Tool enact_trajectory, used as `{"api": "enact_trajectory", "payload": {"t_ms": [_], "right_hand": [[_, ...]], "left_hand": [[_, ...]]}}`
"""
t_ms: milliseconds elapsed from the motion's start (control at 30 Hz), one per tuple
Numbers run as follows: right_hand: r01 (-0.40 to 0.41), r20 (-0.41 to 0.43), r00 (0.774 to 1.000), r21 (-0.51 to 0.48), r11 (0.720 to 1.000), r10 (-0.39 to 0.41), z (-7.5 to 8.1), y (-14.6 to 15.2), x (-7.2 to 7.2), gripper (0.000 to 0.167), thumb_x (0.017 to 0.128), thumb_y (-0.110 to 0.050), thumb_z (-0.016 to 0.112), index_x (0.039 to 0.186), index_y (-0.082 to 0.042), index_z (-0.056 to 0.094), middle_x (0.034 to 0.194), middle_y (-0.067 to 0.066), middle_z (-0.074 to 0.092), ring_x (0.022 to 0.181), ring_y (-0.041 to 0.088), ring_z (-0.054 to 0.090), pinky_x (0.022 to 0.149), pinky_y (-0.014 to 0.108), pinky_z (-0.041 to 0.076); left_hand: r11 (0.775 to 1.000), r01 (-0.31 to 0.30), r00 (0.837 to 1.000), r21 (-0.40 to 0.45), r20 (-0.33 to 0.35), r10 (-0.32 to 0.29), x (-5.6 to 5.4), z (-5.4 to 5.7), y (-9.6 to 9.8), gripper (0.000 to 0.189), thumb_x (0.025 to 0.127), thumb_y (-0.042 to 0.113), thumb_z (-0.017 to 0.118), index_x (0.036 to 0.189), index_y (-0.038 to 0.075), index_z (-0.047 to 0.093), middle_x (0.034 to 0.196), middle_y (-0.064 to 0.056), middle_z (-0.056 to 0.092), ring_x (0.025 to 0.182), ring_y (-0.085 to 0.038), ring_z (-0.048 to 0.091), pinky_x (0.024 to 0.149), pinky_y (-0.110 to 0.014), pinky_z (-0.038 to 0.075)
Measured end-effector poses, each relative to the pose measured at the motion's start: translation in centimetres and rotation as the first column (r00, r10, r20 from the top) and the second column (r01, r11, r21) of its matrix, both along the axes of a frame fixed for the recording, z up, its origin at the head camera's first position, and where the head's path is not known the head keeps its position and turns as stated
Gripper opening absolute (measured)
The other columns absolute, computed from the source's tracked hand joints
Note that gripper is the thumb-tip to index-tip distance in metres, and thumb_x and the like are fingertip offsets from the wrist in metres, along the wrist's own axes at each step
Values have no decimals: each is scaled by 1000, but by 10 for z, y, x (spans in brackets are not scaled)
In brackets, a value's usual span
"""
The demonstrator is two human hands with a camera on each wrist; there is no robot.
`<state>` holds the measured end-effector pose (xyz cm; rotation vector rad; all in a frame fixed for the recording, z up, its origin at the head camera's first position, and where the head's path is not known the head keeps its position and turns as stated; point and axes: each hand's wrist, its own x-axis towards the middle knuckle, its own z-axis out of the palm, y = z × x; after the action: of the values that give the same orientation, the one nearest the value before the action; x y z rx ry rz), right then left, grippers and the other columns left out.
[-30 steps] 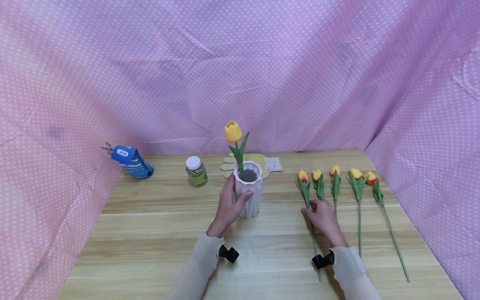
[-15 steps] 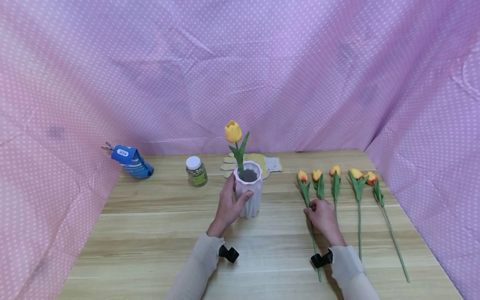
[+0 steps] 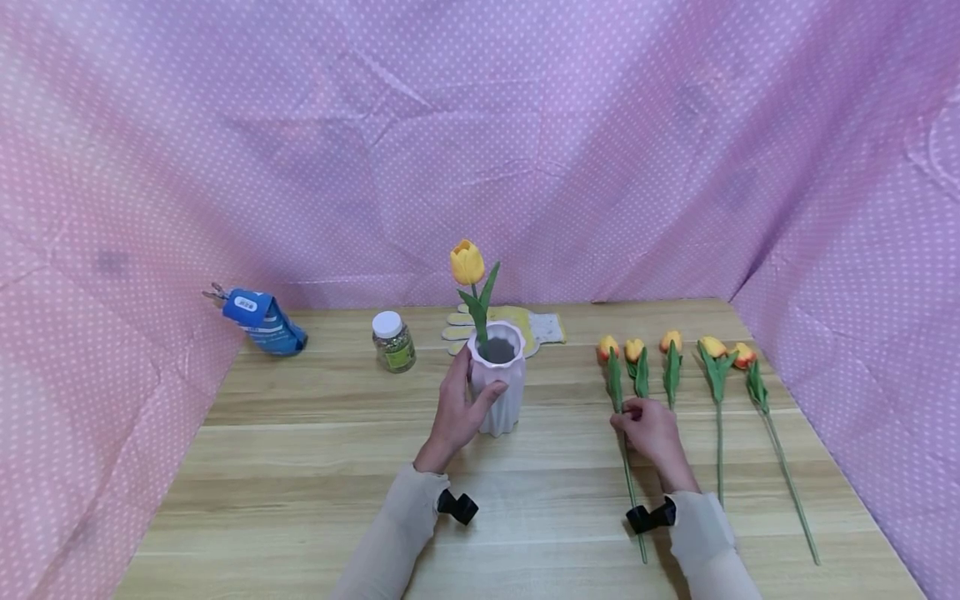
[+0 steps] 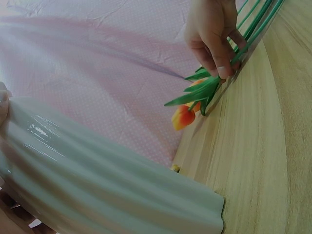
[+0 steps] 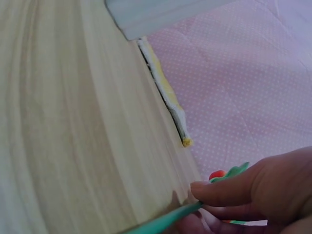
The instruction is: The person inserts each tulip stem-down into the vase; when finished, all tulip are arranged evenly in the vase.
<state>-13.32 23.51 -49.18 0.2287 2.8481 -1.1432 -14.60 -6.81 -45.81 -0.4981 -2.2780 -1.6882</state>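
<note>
My left hand (image 3: pixel 457 410) grips a white fluted vase (image 3: pixel 506 398) in the middle of the table, thumb across its front. One yellow tulip (image 3: pixel 467 263) stands in the vase, leaning on the left side of its rim. To the right, my right hand (image 3: pixel 654 432) pinches the stem of the leftmost lying tulip (image 3: pixel 614 382) just below its leaves. The left wrist view shows its orange-yellow bloom (image 4: pixel 183 118) close over the wood. In the right wrist view the green stem (image 5: pixel 168 220) runs between thumb and fingers.
Several more tulips (image 3: pixel 717 385) lie side by side right of the right hand. Behind the vase lies a yellow and white glove (image 3: pixel 550 327). A white-lidded jar (image 3: pixel 394 343) and a blue bag (image 3: pixel 264 323) with a metal tool's tips sticking out stand at the left.
The pinched tulip has turned a little and its bloom has shifted slightly right, along with my right hand's fingers. My left hand and the vase have stayed in place.
</note>
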Motion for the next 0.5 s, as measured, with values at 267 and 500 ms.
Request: {"api": "enact_trajectory", "payload": {"t_ms": [267,500], "right_hand": [[50,85,996,-171,984,-36,-2,4,0,26,93,-9,68,112,10,67,95,22,72,65,11,63,54,26,59],[102,148,988,-382,918,-48,-4,6,-2,34,97,-7,64,123,14,59,94,14,76,69,6,68,58,24,60]], "left_hand": [[1000,8,1000,7,-8,-8,-1,-1,0,81,96,50,62,155,5,29,149,-19,48,140,-37,47,114,-60,40],[1000,4,1000,5,-9,-4,-1,-1,0,83,96,53,61,155,4,30,148,-19,48,138,-37,49,114,-61,40]]}}
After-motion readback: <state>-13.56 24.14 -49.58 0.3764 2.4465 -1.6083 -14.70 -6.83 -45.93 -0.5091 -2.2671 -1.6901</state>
